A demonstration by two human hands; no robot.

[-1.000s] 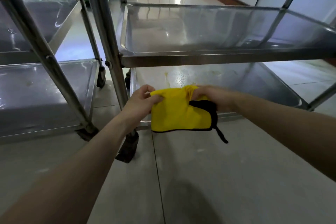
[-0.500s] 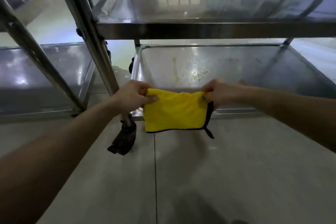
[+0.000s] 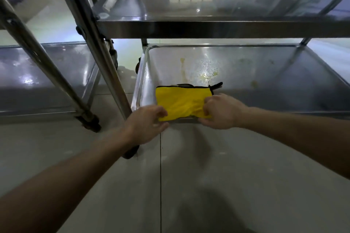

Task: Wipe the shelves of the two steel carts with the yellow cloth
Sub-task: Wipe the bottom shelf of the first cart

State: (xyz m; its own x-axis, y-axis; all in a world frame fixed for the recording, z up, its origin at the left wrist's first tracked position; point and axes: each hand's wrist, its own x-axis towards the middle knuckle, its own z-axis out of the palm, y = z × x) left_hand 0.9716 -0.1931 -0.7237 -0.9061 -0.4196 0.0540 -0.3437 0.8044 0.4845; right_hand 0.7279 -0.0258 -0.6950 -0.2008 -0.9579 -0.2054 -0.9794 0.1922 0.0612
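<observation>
Cloth (image 3: 180, 100), yellow, black-edged, lies folded on stained steel shelf (image 3: 265, 73), right hand (image 3: 220, 112) pinching, left hand (image 3: 146, 124) unclear.

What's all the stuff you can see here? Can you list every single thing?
yellow cloth: one, yellow with black trim, spread on the near-left part of the right cart's bottom shelf.
bottom shelf: one, grey steel, low on the right cart.
stains: a few, yellowish, on that shelf beyond the cloth.
upper shelf: one, shiny steel, above the bottom shelf.
left cart's shelf: one, grey steel, at the left.
legs: several, steel, slanting between the carts.
wheels: several, black, under the legs.
floor: grey tiles, nearest the camera.
left hand: one, at the cloth's near-left corner; its grip is blurred.
right hand: one, grips the cloth's near-right edge.
</observation>
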